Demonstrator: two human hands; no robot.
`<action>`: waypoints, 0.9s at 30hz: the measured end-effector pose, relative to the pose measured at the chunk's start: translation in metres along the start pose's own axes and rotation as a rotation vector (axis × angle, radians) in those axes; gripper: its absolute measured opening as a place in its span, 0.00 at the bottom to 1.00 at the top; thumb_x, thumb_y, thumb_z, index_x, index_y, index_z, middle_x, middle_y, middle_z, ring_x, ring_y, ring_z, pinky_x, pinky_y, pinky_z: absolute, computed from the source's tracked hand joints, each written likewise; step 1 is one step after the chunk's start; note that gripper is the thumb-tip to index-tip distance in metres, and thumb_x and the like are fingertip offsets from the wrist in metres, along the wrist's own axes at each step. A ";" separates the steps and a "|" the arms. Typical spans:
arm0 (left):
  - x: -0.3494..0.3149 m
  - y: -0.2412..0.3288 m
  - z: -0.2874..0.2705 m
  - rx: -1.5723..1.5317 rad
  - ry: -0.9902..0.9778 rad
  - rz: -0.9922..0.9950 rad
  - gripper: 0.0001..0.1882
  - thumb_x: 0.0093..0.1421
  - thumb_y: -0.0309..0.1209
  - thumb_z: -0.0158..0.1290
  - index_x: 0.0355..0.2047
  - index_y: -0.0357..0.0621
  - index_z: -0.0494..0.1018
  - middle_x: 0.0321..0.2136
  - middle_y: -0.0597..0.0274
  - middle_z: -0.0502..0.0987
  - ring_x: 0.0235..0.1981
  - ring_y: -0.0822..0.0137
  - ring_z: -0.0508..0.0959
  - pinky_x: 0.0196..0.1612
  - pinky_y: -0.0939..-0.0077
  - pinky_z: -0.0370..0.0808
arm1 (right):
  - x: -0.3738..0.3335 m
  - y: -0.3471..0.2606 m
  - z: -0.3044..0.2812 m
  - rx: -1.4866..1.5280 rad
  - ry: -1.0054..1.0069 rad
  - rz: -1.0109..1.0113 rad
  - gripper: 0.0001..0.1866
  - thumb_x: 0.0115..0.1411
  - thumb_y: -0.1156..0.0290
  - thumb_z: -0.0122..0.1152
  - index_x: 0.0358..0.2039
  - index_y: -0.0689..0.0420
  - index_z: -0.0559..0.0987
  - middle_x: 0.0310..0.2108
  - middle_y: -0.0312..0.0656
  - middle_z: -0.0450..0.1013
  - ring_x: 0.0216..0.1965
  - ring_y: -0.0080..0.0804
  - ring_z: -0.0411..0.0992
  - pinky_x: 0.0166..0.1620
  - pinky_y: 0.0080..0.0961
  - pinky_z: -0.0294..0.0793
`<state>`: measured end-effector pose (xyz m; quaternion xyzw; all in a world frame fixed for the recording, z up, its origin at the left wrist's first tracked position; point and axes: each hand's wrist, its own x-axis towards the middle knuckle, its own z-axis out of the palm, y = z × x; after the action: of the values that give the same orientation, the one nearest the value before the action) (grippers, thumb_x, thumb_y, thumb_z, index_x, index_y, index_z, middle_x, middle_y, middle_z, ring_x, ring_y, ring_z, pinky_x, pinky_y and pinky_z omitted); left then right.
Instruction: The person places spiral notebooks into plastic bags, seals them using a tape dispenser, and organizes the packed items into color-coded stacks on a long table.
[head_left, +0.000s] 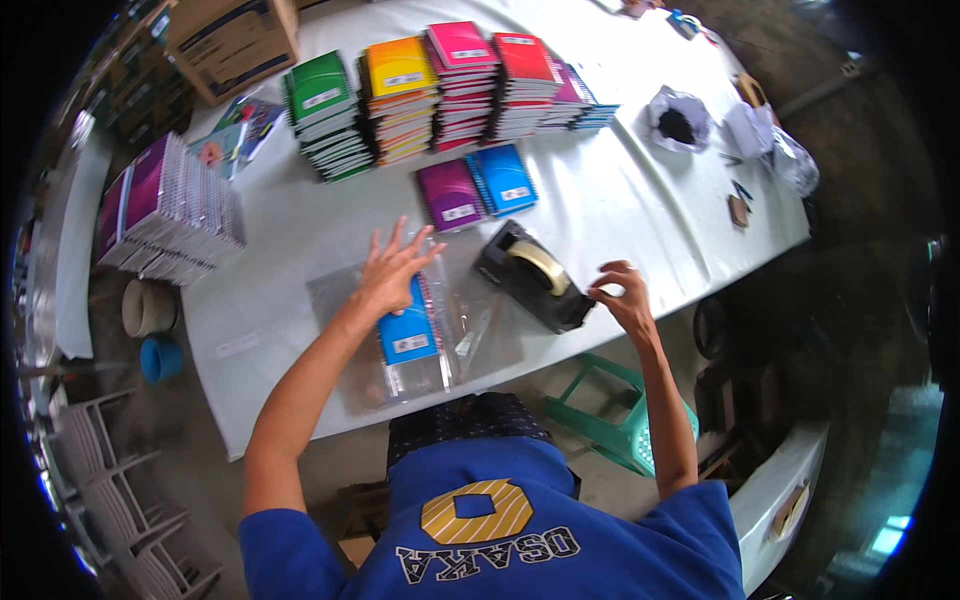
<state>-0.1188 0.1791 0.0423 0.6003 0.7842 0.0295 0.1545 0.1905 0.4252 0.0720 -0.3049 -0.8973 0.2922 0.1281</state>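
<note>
Notebook (409, 338), blue and spiral-bound, lies with clear plastic (490, 350) near the front edge of a white table (285, 240), seen in the head view from above; whether it is inside the plastic or on top cannot be told. The left hand (390, 277) is spread wide, palm down over the notebook's far end, pressing rather than gripping. To the right, the right hand (624, 298) has thumb and fingers drawn together at the near end of a black tape dispenser (520, 290); whether they hold tape cannot be told. This piece looks partway done: notebook and plastic are laid out, but no tape strip can be made out on them, so fastening seems left. Beyond, a purple notebook (450, 192) and another blue notebook (508, 178) lie side by side. Farther back stands a row of colourful notebook stacks (463, 48); a banded stack (150, 190) stands far left, apparently a separate batch.
</note>
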 end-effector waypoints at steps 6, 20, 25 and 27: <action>-0.005 0.008 -0.006 0.030 -0.069 -0.106 0.69 0.20 0.21 0.69 0.67 0.73 0.53 0.69 0.71 0.49 0.71 0.51 0.39 0.65 0.31 0.44 | 0.018 0.021 -0.005 0.308 -0.541 0.215 0.18 0.49 0.55 0.68 0.30 0.59 0.84 0.47 0.47 0.74 0.52 0.43 0.69 0.52 0.37 0.66; -0.018 -0.016 -0.017 -0.032 -0.146 -0.150 0.72 0.18 0.28 0.74 0.67 0.76 0.51 0.69 0.70 0.49 0.70 0.50 0.40 0.65 0.32 0.46 | -0.022 0.042 0.017 0.468 -0.385 0.181 0.04 0.43 0.74 0.70 0.22 0.55 0.83 0.56 0.39 0.66 0.58 0.39 0.59 0.58 0.42 0.59; -0.007 -0.029 -0.009 -0.124 -0.140 -0.087 0.73 0.16 0.31 0.74 0.67 0.75 0.50 0.69 0.66 0.48 0.70 0.47 0.38 0.65 0.31 0.44 | -0.021 0.037 -0.007 -0.353 -0.263 0.111 0.08 0.36 0.67 0.74 0.20 0.51 0.83 0.36 0.38 0.69 0.42 0.39 0.65 0.42 0.37 0.64; -0.005 -0.033 -0.005 -0.152 -0.136 -0.074 0.73 0.16 0.31 0.74 0.67 0.74 0.49 0.69 0.66 0.48 0.70 0.47 0.38 0.65 0.31 0.44 | 0.000 -0.026 0.007 0.004 -0.426 0.031 0.10 0.43 0.64 0.74 0.22 0.54 0.83 0.32 0.42 0.70 0.37 0.38 0.67 0.39 0.34 0.65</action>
<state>-0.1497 0.1656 0.0407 0.5581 0.7889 0.0425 0.2535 0.1749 0.4052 0.0824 -0.2495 -0.8988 0.3538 -0.0684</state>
